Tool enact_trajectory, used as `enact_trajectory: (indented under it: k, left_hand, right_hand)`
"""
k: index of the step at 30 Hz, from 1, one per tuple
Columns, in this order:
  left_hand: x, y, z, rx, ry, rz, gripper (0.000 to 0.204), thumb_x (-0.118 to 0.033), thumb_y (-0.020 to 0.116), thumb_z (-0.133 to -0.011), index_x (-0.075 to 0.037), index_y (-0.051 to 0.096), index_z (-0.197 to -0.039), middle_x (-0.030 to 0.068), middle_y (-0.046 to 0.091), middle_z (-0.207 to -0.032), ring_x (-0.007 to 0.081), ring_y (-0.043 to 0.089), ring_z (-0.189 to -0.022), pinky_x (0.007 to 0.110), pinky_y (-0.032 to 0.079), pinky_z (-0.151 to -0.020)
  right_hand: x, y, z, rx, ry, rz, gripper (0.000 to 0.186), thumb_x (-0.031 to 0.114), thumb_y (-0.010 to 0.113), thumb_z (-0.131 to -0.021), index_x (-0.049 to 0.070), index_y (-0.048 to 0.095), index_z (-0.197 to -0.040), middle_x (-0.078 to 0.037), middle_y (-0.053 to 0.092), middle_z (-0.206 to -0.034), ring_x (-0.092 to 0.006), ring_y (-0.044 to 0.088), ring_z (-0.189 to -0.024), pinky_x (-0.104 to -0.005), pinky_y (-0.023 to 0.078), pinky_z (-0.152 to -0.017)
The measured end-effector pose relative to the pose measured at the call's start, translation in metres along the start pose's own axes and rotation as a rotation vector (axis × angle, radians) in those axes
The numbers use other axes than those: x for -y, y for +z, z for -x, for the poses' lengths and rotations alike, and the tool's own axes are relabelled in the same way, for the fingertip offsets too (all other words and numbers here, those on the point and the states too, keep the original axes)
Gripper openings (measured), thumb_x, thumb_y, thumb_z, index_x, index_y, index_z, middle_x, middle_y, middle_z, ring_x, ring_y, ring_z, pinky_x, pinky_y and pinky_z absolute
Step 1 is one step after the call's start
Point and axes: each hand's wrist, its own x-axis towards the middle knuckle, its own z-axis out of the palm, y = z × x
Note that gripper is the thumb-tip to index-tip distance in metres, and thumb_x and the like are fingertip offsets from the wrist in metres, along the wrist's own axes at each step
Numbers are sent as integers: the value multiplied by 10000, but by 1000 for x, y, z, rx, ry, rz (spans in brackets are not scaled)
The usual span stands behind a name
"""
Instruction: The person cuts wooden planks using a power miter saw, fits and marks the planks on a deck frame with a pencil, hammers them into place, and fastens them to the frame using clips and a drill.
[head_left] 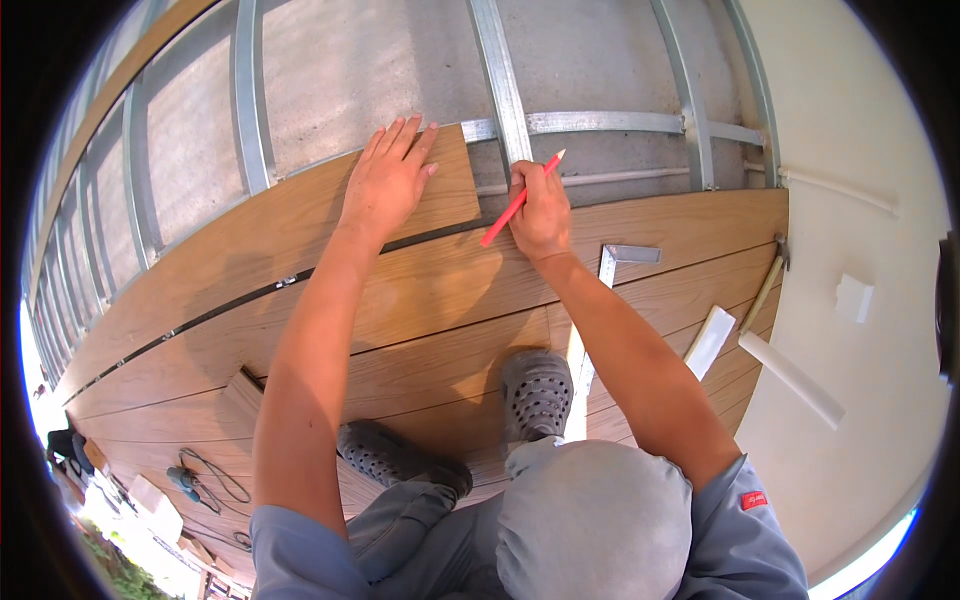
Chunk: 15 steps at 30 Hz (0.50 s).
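Head-worn wide fisheye view, upright, facing down, from near above both hands (388, 188)

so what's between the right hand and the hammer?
Head view: the metal square lies between the right hand and the hammer, with wood planks showing on either side.

A small red label (752, 499), its pale lettering too small to be read.
The label is borne on the right blue-grey sleeve (725, 545), near its cuff.

Bright | glare lower left | shadows across planks (440, 275) | edges bowed
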Motion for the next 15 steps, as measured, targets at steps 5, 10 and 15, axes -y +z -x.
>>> enact_trajectory:
  k: [5,10,15]
  left_hand:
    - [-19,-6,3,-84,88,52,513,-306,616,-990,-174,525,-1478,127,504,-1475,309,449,-1387,457,325,-1192]
    - [-32,-6,-11,14,-12,-20,518,-352,610,-995,-188,536,-1480,101,571,-1284,265,520,-1199,440,392,-1062]
    - [-49,-6,-24,73,-86,-61,529,-407,556,-1016,-205,507,-1503,87,558,-1295,249,502,-1214,439,372,-1081]
  right_hand:
    - [3,2,4,8,18,-3,220,-29,651,-860,45,591,-1058,-173,632,-911,-393,596,-883,-477,490,-758]
    - [1,5,5,-9,19,-4,184,-1,646,-889,52,597,-1059,-175,637,-917,-394,602,-886,-478,491,-758]
    - [-6,-3,2,-44,-16,2,106,27,631,-946,44,616,-1050,-183,647,-926,-388,619,-848,-455,500,-725]
